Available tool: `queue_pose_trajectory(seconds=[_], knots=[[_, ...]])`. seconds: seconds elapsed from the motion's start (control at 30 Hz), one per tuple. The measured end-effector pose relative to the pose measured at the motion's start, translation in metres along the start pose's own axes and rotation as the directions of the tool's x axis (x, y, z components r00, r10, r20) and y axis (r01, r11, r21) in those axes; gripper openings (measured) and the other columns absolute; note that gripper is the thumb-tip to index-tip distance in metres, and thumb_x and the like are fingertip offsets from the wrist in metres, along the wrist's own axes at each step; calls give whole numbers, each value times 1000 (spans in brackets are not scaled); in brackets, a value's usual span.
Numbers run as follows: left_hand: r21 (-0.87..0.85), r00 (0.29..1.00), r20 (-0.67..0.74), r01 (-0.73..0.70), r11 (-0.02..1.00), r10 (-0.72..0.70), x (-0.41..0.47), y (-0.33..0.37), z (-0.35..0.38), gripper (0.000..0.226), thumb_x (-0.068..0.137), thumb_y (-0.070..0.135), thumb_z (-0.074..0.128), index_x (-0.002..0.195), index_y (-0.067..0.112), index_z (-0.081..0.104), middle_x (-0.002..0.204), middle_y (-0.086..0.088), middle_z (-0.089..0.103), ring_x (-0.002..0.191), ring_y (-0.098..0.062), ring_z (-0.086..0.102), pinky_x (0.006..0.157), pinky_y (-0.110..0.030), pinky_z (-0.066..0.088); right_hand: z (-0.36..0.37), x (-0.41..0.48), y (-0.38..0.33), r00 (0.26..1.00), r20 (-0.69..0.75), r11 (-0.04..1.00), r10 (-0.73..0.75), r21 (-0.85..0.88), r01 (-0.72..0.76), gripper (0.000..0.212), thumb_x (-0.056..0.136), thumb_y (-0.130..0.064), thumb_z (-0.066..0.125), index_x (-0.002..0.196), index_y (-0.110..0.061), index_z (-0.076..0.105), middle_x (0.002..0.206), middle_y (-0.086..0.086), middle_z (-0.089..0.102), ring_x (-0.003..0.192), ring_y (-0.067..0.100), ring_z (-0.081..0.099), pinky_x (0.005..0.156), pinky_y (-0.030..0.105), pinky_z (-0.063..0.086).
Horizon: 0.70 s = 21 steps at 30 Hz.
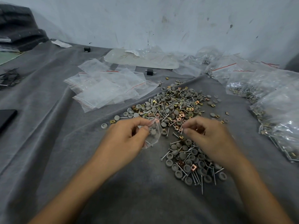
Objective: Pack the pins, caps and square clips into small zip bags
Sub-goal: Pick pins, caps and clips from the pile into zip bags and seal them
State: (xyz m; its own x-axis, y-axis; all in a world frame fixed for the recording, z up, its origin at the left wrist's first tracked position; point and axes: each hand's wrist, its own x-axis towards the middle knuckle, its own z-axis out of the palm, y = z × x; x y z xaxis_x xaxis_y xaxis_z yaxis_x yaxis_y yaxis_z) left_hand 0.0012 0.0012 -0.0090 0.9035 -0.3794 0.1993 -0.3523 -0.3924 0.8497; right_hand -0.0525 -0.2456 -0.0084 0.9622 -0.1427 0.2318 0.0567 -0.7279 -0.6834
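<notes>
Clear plastic first: the left hand [127,136] pinches a small zip bag [154,138] by its mouth between thumb and fingertips. The bag hangs just over the cloth, with a few grey caps [152,132] showing through it. The right hand [208,136], just beside the bag but apart from it, has its fingers curled round a cluster of copper-toned square clips [199,129] — blurred, so their count cannot be told. Both hands hover at the near edge of the loose heap [174,104] of pins [202,185], caps and clips spread on the grey cloth [80,143]. A smaller heap [192,162] lies by the right wrist.

The step in hand looks like feeding the clips into the held bag. To do it well, the left thumb and finger should spread the mouth wide and keep it tilted upward, so the caps inside do not spill. The right hand should bring its fingertips right over the opening and release low, not from a height — the clips are small and would likely bounce back into the heap. Pins would best go in head first, lest their points pierce the film. Empty zip bags [105,88] wait beyond to the left, and filled bags [275,101] lie well off to the right.
</notes>
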Motion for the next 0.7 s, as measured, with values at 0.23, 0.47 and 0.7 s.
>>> queue_pose_trajectory(seconds=[0.23,0.47,0.7], knots=[[18,1000,5,3,1000,-4,0,1,0,25,91,46,49,102,64,62,61,5,68,48,1,55,52,-34,48,3,3,8,998,65,952,5,-306,15,7,94,-35,65,96,-39,69,93,-16,59,95,10,52,81,33,38],[43,1000,1,-16,999,16,0,-1,-1,27,100,34,56,105,60,64,62,4,68,47,2,54,51,-32,47,13,13,4,984,142,869,106,-493,-22,24,100,-37,53,120,-42,65,107,-10,51,104,15,41,89,36,40],[35,1000,6,-20,999,20,1,-3,0,24,99,35,55,105,55,66,62,4,68,48,0,55,53,-34,48,9,13,4,973,198,872,122,-489,-10,15,99,-35,54,107,-45,63,100,-18,50,102,15,46,84,34,39]])
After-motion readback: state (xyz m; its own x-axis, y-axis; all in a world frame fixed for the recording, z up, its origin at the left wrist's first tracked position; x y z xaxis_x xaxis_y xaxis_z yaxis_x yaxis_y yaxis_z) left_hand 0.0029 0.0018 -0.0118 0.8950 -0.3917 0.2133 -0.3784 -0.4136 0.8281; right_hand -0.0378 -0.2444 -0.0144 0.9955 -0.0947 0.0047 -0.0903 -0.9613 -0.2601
